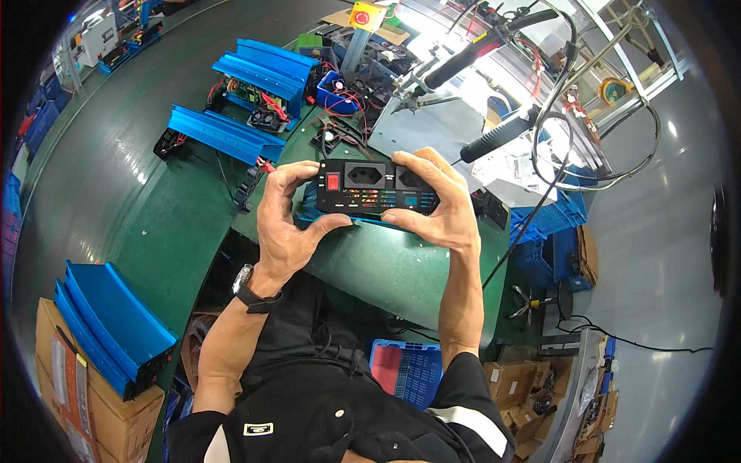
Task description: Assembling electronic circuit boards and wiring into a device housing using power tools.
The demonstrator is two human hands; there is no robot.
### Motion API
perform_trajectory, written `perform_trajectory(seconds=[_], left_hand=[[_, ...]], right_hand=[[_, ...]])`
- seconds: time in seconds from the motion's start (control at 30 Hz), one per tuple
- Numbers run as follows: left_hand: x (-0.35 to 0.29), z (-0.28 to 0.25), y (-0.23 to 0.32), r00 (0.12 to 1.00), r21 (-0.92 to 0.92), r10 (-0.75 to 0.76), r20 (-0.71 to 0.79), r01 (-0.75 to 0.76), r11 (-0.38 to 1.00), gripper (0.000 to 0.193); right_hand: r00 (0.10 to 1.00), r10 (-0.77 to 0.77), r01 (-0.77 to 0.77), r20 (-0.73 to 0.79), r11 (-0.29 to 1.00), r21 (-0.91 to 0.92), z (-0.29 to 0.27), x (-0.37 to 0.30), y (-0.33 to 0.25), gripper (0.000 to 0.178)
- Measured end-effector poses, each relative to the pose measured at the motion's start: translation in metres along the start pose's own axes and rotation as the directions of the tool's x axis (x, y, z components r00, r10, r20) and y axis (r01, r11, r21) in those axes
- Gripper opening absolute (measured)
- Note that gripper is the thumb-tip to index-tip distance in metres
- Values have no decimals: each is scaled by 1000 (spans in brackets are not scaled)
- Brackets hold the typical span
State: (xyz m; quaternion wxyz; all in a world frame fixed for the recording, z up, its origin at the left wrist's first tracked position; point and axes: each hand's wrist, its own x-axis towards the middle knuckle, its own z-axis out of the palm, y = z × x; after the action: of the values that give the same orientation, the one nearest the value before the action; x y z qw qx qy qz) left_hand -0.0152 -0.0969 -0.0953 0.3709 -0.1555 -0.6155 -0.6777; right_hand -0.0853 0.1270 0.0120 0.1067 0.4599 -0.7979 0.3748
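Observation:
Between my two hands is a power inverter, its black end panel (378,202) turned up toward me. The panel carries a red rocker switch (333,182), two black sockets and a row of slots. A strip of its blue casing shows at the lower left of the panel. My left hand (289,212) grips the left end, fingers at the top corner and thumb along the lower edge. On the opposite end my right hand (444,201) is closed the same way, partly covering the right socket (409,180). The green bench lies beneath the inverter.
Blue finned housings (224,133) with loose wiring stand at the back left. More blue housings (116,324) sit on a cardboard box at the lower left. A black-handled screwdriver (498,135) hangs at the right. A blue bin (340,94) holds wires. Below the bench is a blue crate (417,374).

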Motion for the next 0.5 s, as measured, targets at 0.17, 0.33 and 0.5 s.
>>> perform_trajectory(seconds=[0.17, 0.33, 0.5], left_hand=[[0, 0, 0, 1000, -5, 8, -3, -8, 1000, 74], [0, 0, 0, 1000, 1, 4, 4, -4, 1000, 74], [-2, -1, -2, 1000, 6, -15, 13, 15, 1000, 78]], right_hand=[[1000, -7, 7, 0, 1000, -4, -1, 0, 0, 73], [1000, -13, 12, -6, 1000, -25, -1, 0, -1, 73], [999, -27, 26, -17, 996, -83, 0, 1, -5, 74]])
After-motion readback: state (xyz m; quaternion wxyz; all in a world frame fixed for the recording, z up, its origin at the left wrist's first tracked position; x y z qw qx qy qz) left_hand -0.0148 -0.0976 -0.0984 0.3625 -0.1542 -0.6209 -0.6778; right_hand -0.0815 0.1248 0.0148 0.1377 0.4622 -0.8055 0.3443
